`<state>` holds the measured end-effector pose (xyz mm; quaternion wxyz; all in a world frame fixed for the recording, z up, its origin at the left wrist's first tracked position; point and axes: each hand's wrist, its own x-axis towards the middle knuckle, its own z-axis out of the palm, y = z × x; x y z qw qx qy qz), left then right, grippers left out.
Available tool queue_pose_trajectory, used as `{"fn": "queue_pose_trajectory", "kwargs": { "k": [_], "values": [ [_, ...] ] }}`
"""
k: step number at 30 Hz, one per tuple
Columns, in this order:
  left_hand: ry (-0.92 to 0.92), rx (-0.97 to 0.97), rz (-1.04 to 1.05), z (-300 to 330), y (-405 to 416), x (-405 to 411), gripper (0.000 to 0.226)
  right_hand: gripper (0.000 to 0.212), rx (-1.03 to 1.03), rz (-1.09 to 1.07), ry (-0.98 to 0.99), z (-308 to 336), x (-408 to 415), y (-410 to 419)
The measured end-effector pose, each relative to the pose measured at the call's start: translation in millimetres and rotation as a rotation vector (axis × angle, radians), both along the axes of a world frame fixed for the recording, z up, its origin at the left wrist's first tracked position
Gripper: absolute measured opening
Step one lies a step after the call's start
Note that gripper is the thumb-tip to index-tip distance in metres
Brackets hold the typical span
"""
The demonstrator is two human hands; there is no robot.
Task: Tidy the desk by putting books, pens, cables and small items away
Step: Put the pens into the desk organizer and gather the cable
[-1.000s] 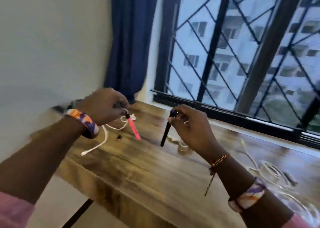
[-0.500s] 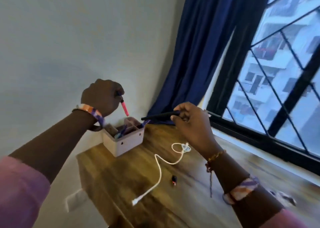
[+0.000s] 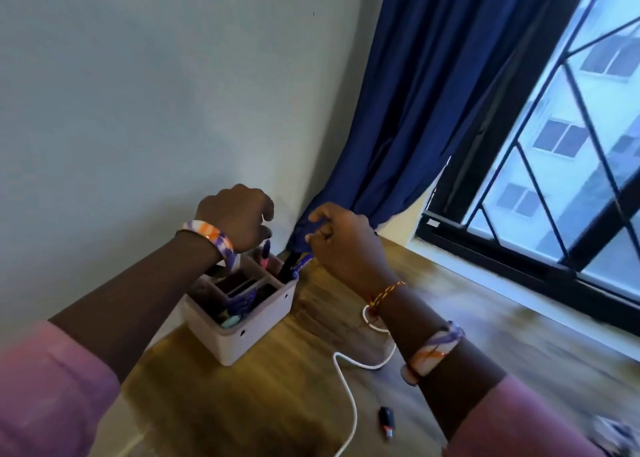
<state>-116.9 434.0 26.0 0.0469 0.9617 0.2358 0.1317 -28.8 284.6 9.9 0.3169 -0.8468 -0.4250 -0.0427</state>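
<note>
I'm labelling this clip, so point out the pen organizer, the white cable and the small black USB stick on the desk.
pen organizer [image 3: 258, 332]: head view, front right wall of the box.
white cable [image 3: 349, 401]: head view, middle run lying on the desk.
USB stick [image 3: 387, 418]: head view, its black body.

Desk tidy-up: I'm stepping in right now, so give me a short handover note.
Left hand hovers over the organizer, fingers loosely curled, holding nothing.
Right hand sits at the black pen in a back compartment; grip unclear.
Done: pink pen stands in the organizer.
Left: white cable and small black item lie on the desk.
</note>
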Motion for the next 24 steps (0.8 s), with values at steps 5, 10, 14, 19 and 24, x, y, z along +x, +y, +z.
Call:
{"fn": "queue_pose_trajectory", "kwargs": {
  "k": [5,10,14,19,24],
  "values": [
    [-0.053,-0.017,-0.110,23,-54,-2,0.026,0.024,0.019,-0.036,-0.013,6,-1,-38],
    [-0.004,0.015,-0.362,29,-162,5,0.026,0.026,-0.001,-0.138,-0.115,11,-12,-131],
    [0.031,0.068,-0.581,18,-265,16,0.026,0.027,-0.111,-0.300,-0.168,8,-30,-244],
    [0.106,0.007,-0.841,-8,-416,19,0.024,0.022,-0.158,-0.536,-0.131,-9,-69,-407],
    [0.244,-0.054,-1.107,-47,-563,12,0.032,0.023,-0.222,-0.841,-0.035,-50,-122,-568]
  ]
}}
